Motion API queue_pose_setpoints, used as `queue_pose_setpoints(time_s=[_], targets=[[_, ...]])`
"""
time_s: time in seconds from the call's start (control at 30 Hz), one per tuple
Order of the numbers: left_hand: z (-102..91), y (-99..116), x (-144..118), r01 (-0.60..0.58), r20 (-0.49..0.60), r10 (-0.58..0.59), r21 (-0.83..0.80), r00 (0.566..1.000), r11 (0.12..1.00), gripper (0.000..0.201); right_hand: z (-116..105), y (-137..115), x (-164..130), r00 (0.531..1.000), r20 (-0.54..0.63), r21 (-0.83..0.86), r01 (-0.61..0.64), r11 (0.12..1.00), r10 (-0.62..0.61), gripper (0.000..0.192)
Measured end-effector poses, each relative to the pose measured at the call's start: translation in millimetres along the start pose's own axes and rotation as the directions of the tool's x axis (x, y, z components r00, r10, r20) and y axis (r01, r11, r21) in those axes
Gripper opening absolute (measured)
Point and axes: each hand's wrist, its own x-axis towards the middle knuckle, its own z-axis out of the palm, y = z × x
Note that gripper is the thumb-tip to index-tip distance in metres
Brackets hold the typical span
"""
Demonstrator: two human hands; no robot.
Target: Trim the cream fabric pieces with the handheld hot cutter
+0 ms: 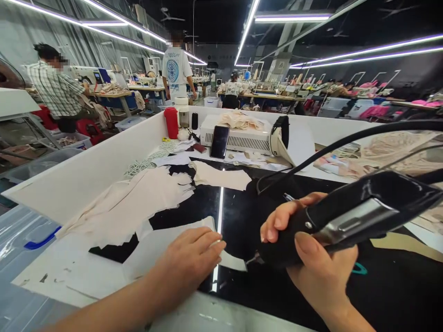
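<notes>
Gripping a black handheld tool [346, 216], the right hand [311, 258] has its fingers [277, 219] wrapped round the handle, thumb laid along the near side, so they're clamped on the tool. Tool's nose [254, 259] points down-left toward the glossy black bench [398, 286]; can't tell whether the tip touches the surface, view's too dim there. A black cable [346, 140] arcs from above the tool away to the upper right.

Left hand [190, 258] lies flat, palm down, fingers [207, 240] together & stretched out, pressing on a white fabric piece [155, 249] spread on the bench. Its fingertips sit just beside the tool's nose, w/ a thin bright strip of light [218, 216] reflected between them.

Beyond the left fingers: a heap of cream fabric pieces [131, 207], and further off another cream piece [221, 177]. Past the right fingers, at the far end of the bench: a white machine box [242, 138] w/ a dark phone [219, 142] leaning on it, a red cup [171, 122] and a clear jar [182, 113] nearby. White side panel [86, 170] walls the bench off to the left of the left hand.

Background: a person in a checked shirt [57, 92] seated far left, another in a white tee [176, 69] standing, rows of sewing benches behind
</notes>
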Motion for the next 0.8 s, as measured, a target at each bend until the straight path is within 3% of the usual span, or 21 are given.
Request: queue_pose_setpoints(time_s=[0.1, 0.23, 0.8], targets=[[5.8, 14.8, 3.5, -0.076, -0.043, 0.073, -0.086, 0.996, 0.993, 0.027, 0.3, 1.6, -2.5, 1.000, -0.006, -0.001, 0.009, 1.000, -0.009, 0.034], [15.7, 22.0, 6.8, -0.144, -0.021, 0.142, -0.120, 0.990, 0.982, 0.022, -0.6, 6.4, -2.4, 0.999, -0.036, -0.024, 0.019, 1.000, -0.020, 0.033], [9.9, 19.3, 3.5, -0.046, 0.100, 0.057, -0.109, 0.993, 0.993, 0.027, 1.3, 11.2, -1.8, 0.999, -0.048, -0.034, 0.011, 0.999, -0.013, 0.030]])
